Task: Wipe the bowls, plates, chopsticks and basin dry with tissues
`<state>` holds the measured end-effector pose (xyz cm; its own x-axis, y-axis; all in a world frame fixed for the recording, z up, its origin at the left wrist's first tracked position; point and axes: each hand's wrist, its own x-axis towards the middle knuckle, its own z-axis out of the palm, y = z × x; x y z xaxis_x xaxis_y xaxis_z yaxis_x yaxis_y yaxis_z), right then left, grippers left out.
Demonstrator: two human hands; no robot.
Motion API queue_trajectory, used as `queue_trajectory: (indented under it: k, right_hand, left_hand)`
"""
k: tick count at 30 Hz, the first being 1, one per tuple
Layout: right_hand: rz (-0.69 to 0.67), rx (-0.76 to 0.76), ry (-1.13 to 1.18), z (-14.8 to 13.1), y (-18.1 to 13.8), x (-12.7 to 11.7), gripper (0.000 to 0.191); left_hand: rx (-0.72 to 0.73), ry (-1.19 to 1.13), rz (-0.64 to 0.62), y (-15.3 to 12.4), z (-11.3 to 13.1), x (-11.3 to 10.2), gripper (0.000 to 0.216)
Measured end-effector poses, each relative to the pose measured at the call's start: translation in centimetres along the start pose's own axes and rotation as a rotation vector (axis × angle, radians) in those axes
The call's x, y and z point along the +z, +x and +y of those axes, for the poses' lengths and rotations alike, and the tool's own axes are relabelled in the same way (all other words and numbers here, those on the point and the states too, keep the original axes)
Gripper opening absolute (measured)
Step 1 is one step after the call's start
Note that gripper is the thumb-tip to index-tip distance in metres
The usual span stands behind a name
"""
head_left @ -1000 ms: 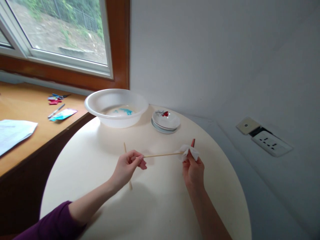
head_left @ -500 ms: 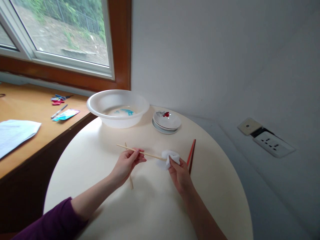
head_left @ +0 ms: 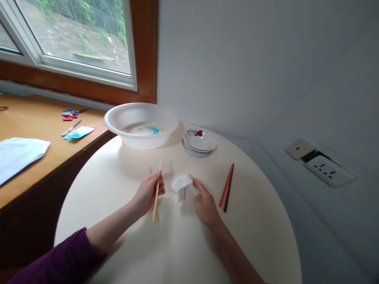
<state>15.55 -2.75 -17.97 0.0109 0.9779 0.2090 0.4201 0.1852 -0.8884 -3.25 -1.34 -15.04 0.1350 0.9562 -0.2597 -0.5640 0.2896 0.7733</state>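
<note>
My left hand (head_left: 150,192) is closed around a light wooden chopstick (head_left: 156,201), which stands nearly lengthwise to me with its thicker end close. Under that hand a second light wooden chopstick (head_left: 158,216) lies on the table, partly covered. My right hand (head_left: 205,203) pinches the edge of a white cloth (head_left: 181,183) between thumb and fingertips; the cloth hangs loosely to the left and is somewhat blurred. To the right of this hand lie a red chopstick (head_left: 226,185) and a dark brown chopstick (head_left: 229,188), their far ends close together.
A white plastic basin (head_left: 139,140) with some blue at its bottom stands at the back of the round table (head_left: 254,232). Stacked dishes (head_left: 204,142) sit beside it. On the left, a wooden desk (head_left: 26,118) holds papers (head_left: 22,157), a pen (head_left: 71,129) and a packet (head_left: 79,132).
The chopstick in my left hand has swung from crosswise to nearly lengthwise and come away from the cloth. My right hand has shifted slightly left, and the cloth has opened out.
</note>
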Motion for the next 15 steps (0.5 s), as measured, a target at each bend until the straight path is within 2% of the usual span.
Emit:
queue_trajectory:
  k: [6, 11, 15]
  right_hand:
    - [0.18, -0.194, -0.123, -0.8, -0.2, -0.7, 0.04]
    - [0.128, -0.182, -0.146, -0.7, -0.2, -0.3, 0.033]
    - [0.079, -0.148, -0.37, 0.5, 0.0, 0.0, 0.033]
  left_hand:
    - [0.004, 0.151, -0.094, -0.5, -0.3, 0.3, 0.035]
    - [0.013, 0.251, -0.164, -0.5, -0.6, 0.2, 0.03]
    - [0.007, 0.264, -0.151, -0.6, -0.7, 0.2, 0.029]
